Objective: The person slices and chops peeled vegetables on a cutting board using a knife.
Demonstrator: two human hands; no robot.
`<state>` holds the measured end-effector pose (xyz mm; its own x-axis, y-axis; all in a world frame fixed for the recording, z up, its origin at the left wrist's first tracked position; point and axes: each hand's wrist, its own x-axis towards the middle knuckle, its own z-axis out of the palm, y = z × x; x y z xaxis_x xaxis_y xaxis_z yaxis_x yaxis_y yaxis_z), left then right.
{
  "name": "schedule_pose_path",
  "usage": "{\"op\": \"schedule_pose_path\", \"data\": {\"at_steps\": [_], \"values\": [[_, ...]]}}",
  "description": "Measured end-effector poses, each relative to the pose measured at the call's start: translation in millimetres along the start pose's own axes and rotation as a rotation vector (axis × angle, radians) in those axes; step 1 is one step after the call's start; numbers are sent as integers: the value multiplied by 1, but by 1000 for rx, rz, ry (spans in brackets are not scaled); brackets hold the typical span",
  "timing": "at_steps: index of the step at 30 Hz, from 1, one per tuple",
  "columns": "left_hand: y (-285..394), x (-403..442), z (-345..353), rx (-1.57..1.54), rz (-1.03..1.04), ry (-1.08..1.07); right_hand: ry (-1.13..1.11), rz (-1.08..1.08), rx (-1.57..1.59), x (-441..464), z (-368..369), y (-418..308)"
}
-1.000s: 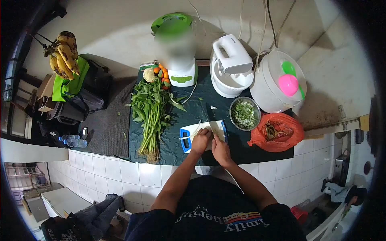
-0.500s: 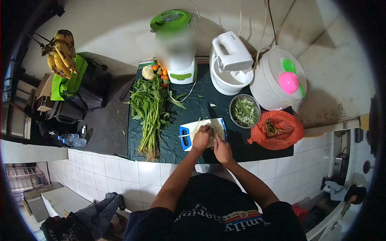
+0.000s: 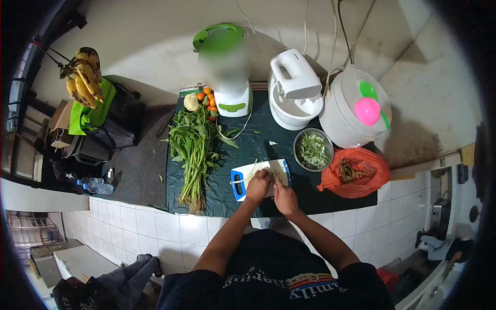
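A white cutting board with blue edges [image 3: 238, 190] lies near the table's front edge. My left hand [image 3: 259, 185] is closed over the board on pale, thin stalks [image 3: 253, 168], whose ends stick out to the left. Just right of it, my right hand [image 3: 284, 197] is wrapped round a knife; the dark blade is hard to make out and points away from me. A metal bowl [image 3: 313, 150] of chopped green and white pieces stands right of the board. Beyond the board lies a small white piece [image 3: 272, 143].
Leafy greens [image 3: 194, 150] lie left of the board, below tomatoes [image 3: 212, 102] and a cauliflower [image 3: 191, 102]. A blender [image 3: 232, 98], a mixer [image 3: 297, 77], a large white container [image 3: 346, 113] and a red bag [image 3: 356, 173] stand around. People's legs [image 3: 126, 279] show lower left.
The whole view has shifted slightly downward in the frame. Both hands stay over the board, with only small movements.
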<state>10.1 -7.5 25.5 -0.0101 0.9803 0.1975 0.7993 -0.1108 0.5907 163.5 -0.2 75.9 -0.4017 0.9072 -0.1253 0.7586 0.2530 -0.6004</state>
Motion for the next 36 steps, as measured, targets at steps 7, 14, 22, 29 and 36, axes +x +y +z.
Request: {"op": "schedule_pose_path", "data": {"at_steps": [7, 14, 22, 29, 36], "values": [[4, 0, -5, -39, -79, -42, 82, -52, 80, 29, 10, 1], [-4, -1, -2, -51, -46, -34, -51, 22, -7, 3, 0, -6], [-4, 2, -3, -90, -61, -17, 67, -19, 51, 28, 30, 2], [-5, 4, -2, -222, -173, 20, -149, 71, 24, 8, -6, -19], [-1, 8, -9, -208, -160, 11, -59, 70, 38, 26, 21, -9]]}}
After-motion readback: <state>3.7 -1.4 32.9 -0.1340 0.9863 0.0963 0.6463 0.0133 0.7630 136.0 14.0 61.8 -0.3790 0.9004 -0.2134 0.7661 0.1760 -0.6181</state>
